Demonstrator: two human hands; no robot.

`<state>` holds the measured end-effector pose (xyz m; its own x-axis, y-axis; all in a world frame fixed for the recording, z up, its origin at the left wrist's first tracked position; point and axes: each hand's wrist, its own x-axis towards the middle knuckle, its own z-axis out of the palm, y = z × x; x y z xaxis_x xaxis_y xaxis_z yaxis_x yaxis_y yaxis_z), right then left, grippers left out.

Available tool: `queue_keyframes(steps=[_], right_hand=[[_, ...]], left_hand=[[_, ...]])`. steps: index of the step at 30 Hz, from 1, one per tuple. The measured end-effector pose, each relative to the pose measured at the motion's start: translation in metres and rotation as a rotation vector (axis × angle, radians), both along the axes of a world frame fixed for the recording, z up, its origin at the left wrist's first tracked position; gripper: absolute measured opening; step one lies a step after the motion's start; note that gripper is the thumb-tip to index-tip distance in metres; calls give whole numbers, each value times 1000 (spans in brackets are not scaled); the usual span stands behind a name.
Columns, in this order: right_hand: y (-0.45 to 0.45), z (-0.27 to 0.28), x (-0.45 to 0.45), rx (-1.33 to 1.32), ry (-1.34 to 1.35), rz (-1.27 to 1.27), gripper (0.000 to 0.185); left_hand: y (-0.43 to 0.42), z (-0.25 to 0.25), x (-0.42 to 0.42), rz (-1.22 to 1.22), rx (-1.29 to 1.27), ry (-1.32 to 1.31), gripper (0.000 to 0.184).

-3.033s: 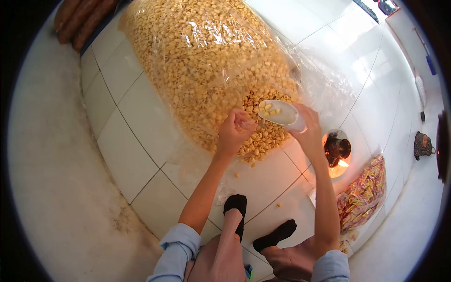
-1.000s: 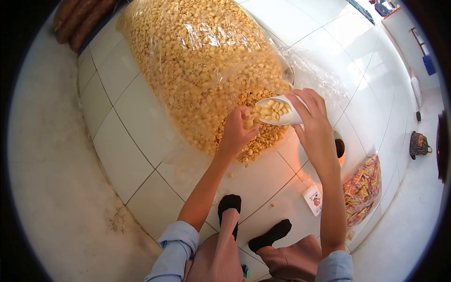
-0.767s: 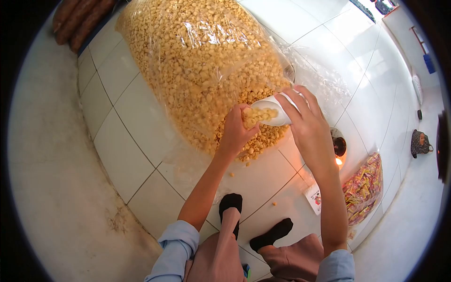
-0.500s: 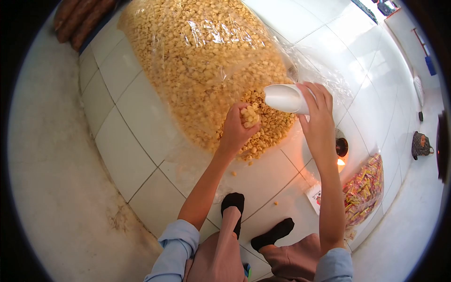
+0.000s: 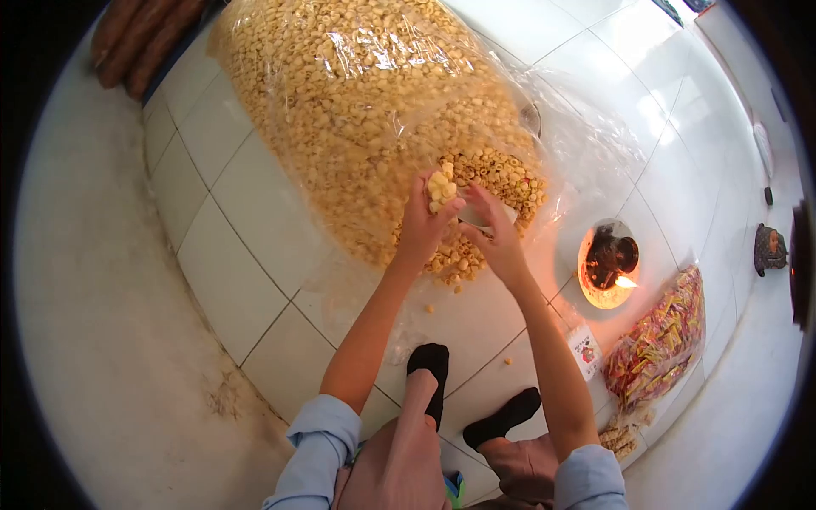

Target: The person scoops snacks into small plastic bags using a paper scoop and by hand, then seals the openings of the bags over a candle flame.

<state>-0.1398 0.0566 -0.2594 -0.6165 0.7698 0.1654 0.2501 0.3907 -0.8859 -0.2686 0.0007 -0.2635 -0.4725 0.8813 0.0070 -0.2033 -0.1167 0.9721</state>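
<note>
A big clear plastic bag (image 5: 340,110) full of small yellow puffed snacks lies on the floor, its mouth open towards me with loose snacks (image 5: 501,174) showing. At that mouth my left hand (image 5: 422,225) is closed round what looks like a small clear bag of snacks (image 5: 441,189), its pale pieces showing above the fingers. Close beside it, my right hand (image 5: 500,240) grips a white scoop (image 5: 495,217), which is tilted and partly hidden behind the fingers. The two hands nearly touch.
A small flame (image 5: 626,282) burns at a dark holder on a plate (image 5: 595,293) to the right. Near it lie a bag of red and yellow packets (image 5: 659,344) and a white printed card (image 5: 585,350). Brown bundles (image 5: 144,42) lie at the top left. Stray snacks dot the tiles.
My right hand has moved left and down with the scoop, from beside the big bag to my left hand. The plate and flame have come into fuller view.
</note>
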Motion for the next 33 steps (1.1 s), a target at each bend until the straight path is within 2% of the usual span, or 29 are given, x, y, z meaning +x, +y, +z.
queue_keyframes(steps=[1,3,5,7,9,13,15,20,22,24,28,33], right_hand=[[-6,4,-3,-386,185,113,60],[-15,-13,-9,-393,188,97,57],[-17,-24,-11,-406,189,85,54],[-16,-27,-12,-593,242,65,49],[-11,-26,-11,-591,270,84,48],[-5,-11,-5,-619,315,117,46],[-10,3,-7,-599,380,62,45],[-12,19,-13,-628,487,-88,41],[-11,11,-16,-641,303,-194,34],[-13,6,-20,-662,297,-253,30],[-13,1,-22,-762,206,-373,22],[-18,4,-24,-835,240,-407,18]], left_hand=[[2,2,1,-5,3,0,48],[6,6,1,10,36,-208,46],[6,11,-2,-4,58,-173,46],[5,21,-4,-19,78,-136,46],[1,29,-9,-187,153,-160,49],[-4,29,-13,-210,107,-143,43],[-4,28,-9,-81,29,-228,36],[0,23,1,27,-54,-182,30],[1,14,5,50,-111,-168,31],[1,9,9,68,-312,-215,37],[-4,8,17,145,-364,-275,38],[-4,-2,19,198,-357,-337,26]])
